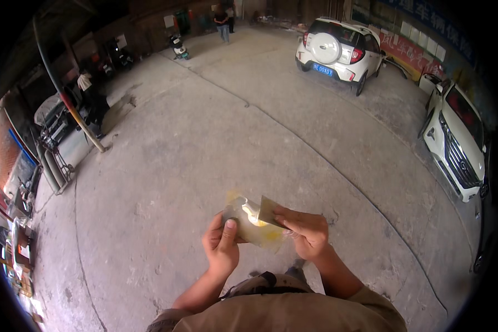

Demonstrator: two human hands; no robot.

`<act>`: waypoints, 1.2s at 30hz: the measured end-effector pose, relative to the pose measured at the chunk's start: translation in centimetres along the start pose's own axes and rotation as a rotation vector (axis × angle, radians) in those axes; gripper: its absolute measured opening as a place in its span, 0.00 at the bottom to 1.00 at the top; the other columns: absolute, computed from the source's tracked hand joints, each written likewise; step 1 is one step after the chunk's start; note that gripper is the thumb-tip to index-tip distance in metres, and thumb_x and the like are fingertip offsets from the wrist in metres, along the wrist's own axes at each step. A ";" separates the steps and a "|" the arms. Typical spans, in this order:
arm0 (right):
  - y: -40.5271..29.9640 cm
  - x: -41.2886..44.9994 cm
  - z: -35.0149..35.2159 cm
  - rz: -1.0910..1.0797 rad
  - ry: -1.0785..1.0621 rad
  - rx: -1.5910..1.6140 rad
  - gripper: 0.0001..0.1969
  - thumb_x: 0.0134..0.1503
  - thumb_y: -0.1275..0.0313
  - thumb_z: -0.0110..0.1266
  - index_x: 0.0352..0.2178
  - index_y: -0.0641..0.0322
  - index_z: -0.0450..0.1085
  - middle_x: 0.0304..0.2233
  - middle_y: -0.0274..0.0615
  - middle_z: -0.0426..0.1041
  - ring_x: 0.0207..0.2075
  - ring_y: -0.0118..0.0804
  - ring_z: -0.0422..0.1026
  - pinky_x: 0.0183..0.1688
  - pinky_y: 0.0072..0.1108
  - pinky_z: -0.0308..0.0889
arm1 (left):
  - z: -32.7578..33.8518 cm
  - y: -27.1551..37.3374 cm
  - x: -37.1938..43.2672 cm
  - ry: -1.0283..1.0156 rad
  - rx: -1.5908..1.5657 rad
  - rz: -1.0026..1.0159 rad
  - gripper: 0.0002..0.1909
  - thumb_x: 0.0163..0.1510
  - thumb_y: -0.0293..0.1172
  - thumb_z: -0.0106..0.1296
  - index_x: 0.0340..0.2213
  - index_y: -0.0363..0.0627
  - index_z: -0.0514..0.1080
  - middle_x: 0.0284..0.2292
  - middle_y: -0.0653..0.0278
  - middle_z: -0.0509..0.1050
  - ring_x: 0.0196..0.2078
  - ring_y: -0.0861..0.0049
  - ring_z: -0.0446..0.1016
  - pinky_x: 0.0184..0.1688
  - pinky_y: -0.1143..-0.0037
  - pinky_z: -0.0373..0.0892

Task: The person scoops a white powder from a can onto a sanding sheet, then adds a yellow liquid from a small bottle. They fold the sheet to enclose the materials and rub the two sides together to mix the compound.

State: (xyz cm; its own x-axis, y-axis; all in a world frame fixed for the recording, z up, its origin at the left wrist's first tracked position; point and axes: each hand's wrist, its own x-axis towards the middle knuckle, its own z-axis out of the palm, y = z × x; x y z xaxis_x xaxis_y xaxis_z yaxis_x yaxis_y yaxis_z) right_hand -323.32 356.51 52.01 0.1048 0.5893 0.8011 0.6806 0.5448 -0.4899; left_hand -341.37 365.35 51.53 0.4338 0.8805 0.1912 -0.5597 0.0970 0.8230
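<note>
My left hand grips a thin, semi-translucent plate by its left side, thumb on top and fingers underneath. Yellow smears mark the plate's far corner and right side. Near its middle lies a glossy dollop of cream and yellow paste, which looks like body filler. In my right hand is a flat, olive-grey spreader, pinched between thumb and fingers. It stands tilted over the plate's right part, its edge against or just beside the paste; exact contact is hard to tell.
A hose or cable runs diagonally across the concrete floor. Two white cars are parked right. On the left stand a painted post, gas cylinders and a bending person. People and a scooter are farther back.
</note>
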 end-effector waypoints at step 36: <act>-1.5 -0.5 0.3 0.028 0.099 0.070 0.09 0.52 0.83 0.52 0.36 0.70 0.73 0.40 0.54 0.76 0.37 0.44 0.78 0.40 0.26 0.73 | 0.4 -2.0 0.0 -0.031 0.149 0.064 0.15 0.61 0.31 0.46 0.46 0.32 0.66 0.36 0.62 0.74 0.36 0.82 0.72 0.37 0.81 0.69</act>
State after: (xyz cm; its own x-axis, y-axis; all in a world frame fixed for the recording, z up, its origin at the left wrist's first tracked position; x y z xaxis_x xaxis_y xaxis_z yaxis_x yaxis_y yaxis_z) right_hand -324.60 355.59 52.24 0.1969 0.5449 0.8151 0.6243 0.5713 -0.5328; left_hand -339.95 364.91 50.09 0.4235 0.8678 0.2598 -0.4765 -0.0304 0.8786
